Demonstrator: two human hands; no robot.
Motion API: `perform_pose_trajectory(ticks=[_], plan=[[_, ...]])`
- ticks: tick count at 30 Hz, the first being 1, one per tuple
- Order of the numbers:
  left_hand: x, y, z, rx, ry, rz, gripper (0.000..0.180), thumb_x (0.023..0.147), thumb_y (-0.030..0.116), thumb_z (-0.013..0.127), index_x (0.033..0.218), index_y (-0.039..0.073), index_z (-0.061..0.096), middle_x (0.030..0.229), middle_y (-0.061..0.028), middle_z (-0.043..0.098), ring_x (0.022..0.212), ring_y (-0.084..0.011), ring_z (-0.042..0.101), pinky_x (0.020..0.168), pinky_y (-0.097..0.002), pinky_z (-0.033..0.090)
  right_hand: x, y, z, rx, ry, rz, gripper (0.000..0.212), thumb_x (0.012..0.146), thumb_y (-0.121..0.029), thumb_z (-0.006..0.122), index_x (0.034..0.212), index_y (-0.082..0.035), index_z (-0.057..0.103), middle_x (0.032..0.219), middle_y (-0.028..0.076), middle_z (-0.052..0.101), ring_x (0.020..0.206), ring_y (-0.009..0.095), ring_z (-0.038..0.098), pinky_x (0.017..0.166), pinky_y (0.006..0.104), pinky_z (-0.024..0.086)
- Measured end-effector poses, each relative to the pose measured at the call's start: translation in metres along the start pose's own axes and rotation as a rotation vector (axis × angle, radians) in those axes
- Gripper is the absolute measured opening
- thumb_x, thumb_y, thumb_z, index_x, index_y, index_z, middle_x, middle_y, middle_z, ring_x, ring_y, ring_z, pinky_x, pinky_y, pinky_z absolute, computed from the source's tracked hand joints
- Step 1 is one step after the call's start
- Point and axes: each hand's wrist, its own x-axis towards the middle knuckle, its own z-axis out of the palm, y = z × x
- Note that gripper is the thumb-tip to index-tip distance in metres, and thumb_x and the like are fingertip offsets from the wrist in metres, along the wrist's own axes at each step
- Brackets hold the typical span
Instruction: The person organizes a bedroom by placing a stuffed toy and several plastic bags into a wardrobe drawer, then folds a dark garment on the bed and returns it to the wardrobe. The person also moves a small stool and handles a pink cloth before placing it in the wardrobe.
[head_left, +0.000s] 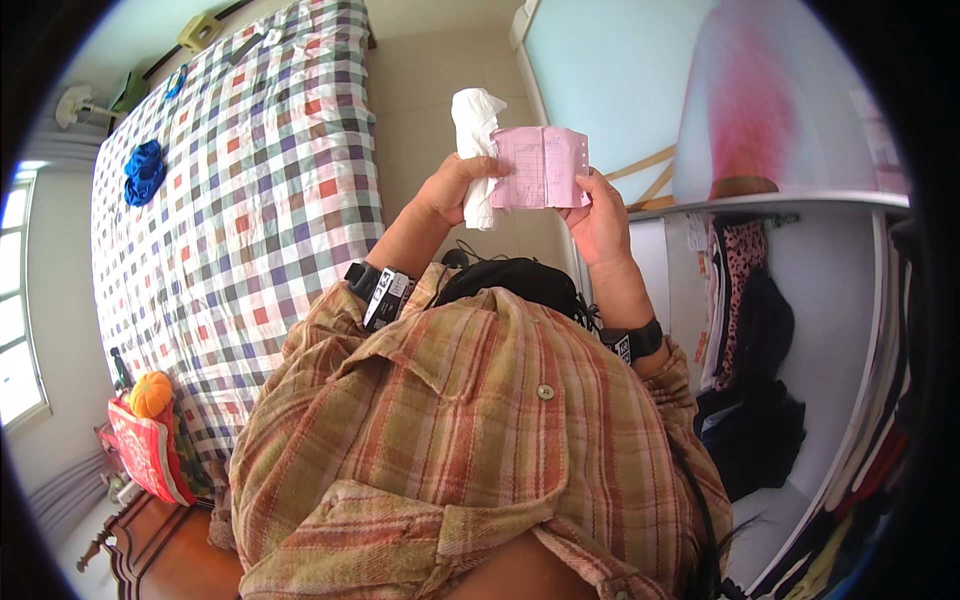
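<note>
A pink printed paper slip (542,168) with a crease down its middle is held up between my two hands. My left hand (455,185) pinches its left edge with the thumb and also grips a crumpled white tissue-like bundle (477,140), which stands upright beside the slip. My right hand (601,215) is closed on the slip's lower right corner, thumb in front. The fingers behind the paper are partly hidden. Each wrist wears a dark strap with a small device.
A bed with a checked sheet (250,200) fills the left, with a blue cloth (144,173) on it. An orange pumpkin-shaped cushion (152,395) and a red bag (150,450) sit at its near end. On the right, an open wardrobe holds hanging clothes (755,310).
</note>
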Motion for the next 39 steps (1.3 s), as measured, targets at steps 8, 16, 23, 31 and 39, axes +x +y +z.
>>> perform_pose_trajectory(ticks=[8,16,23,31,39], plan=[[-0.007,0.022,-0.046,-0.159,0.081,0.087,0.04,0.076,0.001,0.056,0.115,-0.007,0.048,0.099,-0.0149,0.06,0.086,-0.0259,0.061,0.077,-0.0354,0.051,0.046,0.015,0.044,-0.084,-0.11,0.108,0.027,0.089,-0.015,0.043,0.106,0.003,0.053,0.101,0.011,0.059,0.088,0.02,0.06,0.077,0.0351,0.051],[-0.024,0.027,-0.06,-0.281,0.278,0.225,0.04,0.076,0.001,0.057,0.114,-0.005,0.047,0.097,-0.0148,0.059,0.085,-0.0258,0.062,0.076,-0.0374,0.052,0.09,0.028,0.067,-0.174,-0.289,0.237,0.025,0.088,-0.015,0.046,0.105,0.002,0.054,0.099,0.011,0.059,0.085,0.019,0.061,0.076,0.034,0.052],[-0.04,0.031,-0.058,-0.345,0.48,0.468,0.038,0.076,0.001,0.058,0.112,-0.005,0.048,0.098,-0.0144,0.058,0.086,-0.0256,0.061,0.075,-0.0373,0.052,0.134,0.036,0.095,-0.24,-0.575,0.42,0.025,0.088,-0.018,0.049,0.104,0.0,0.054,0.098,0.009,0.06,0.084,0.017,0.061,0.077,0.0331,0.053],[-0.043,0.024,-0.045,-0.381,0.757,0.711,0.032,0.074,0.001,0.063,0.104,-0.006,0.052,0.091,-0.0131,0.06,0.078,-0.0235,0.062,0.066,-0.0356,0.053,0.129,0.05,0.125,-0.54,-0.845,0.232,0.062,0.07,-0.008,0.074,0.12,0.001,0.038,0.097,0.013,0.061,0.086,0.016,0.06,0.075,0.0282,0.051],[-0.052,0.019,-0.047,-0.434,0.886,0.787,0.03,0.08,0.008,0.066,0.104,-0.005,0.054,0.093,-0.011,0.061,0.08,-0.022,0.063,0.067,-0.0333,0.053,0.134,0.085,0.136,-0.507,-1.041,0.019,0.054,0.073,-0.003,0.068,0.122,0.005,0.046,0.104,0.011,0.061,0.089,0.012,0.059,0.076,0.0242,0.049]])
